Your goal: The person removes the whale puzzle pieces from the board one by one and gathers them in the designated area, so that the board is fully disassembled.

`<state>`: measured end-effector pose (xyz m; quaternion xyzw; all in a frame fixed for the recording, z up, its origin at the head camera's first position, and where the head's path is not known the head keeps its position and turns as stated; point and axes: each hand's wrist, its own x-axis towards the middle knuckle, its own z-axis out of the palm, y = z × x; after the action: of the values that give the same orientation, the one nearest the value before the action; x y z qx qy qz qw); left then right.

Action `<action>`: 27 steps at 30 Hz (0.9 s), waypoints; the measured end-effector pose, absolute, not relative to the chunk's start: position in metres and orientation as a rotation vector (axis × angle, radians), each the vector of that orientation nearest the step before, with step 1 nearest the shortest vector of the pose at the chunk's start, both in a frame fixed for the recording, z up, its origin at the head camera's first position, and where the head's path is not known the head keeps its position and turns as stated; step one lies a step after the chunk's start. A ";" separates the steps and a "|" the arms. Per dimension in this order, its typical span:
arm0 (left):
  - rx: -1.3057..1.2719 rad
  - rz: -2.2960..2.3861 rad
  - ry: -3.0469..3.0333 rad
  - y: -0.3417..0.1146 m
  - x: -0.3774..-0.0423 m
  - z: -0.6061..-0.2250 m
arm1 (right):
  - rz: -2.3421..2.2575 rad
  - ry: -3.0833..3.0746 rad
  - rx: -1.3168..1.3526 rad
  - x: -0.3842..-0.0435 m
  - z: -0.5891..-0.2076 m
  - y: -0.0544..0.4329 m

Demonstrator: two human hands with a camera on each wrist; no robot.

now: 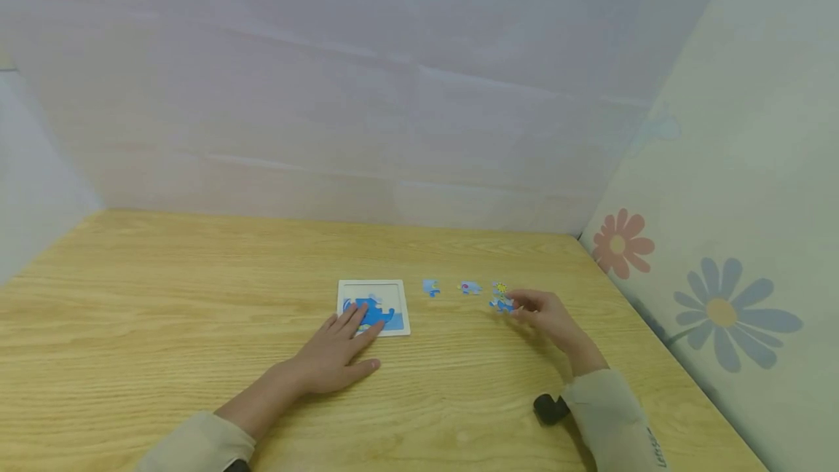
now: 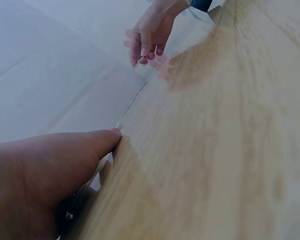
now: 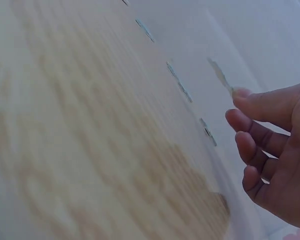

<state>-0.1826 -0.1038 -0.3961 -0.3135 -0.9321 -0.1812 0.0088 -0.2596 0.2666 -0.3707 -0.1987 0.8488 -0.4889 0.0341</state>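
Observation:
In the head view, my left hand (image 1: 337,355) lies spread with its fingers on a white-framed puzzle board (image 1: 406,312). Blue puzzle pieces (image 1: 370,313) inside the frame are partly covered by those fingers. Over to the right, my right hand (image 1: 544,317) pinches a blue jigsaw piece (image 1: 502,305) between thumb and fingers. The right wrist view shows this thin piece (image 3: 220,74) raised off the table, seen nearly edge-on. Just behind it in the head view is a piece with a yellow flower (image 1: 501,287).
Two more loose pieces, a light blue one (image 1: 430,287) and one with a pink spot (image 1: 469,287), lie on the wooden table (image 1: 197,297) between the board and my right hand. A pale wall (image 1: 721,202) with printed flowers borders the right side.

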 end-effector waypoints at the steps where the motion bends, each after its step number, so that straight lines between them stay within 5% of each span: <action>1: -0.979 -0.567 -2.912 -0.104 -0.183 -0.396 | -1.502 2.608 -0.598 -0.262 -0.375 0.269; 13: -0.973 -0.557 -2.912 -0.104 -0.183 -0.396 | -1.466 2.635 -0.413 -0.265 -0.390 0.280; 27: -0.969 -0.555 -2.906 -0.105 -0.182 -0.395 | -1.308 2.727 -0.507 -0.270 -0.396 0.283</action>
<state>-0.1822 -0.1045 -0.3953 -0.3113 -0.9333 -0.1783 0.0142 -0.2701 0.2832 -0.3962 -0.1652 0.8886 -0.4263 0.0376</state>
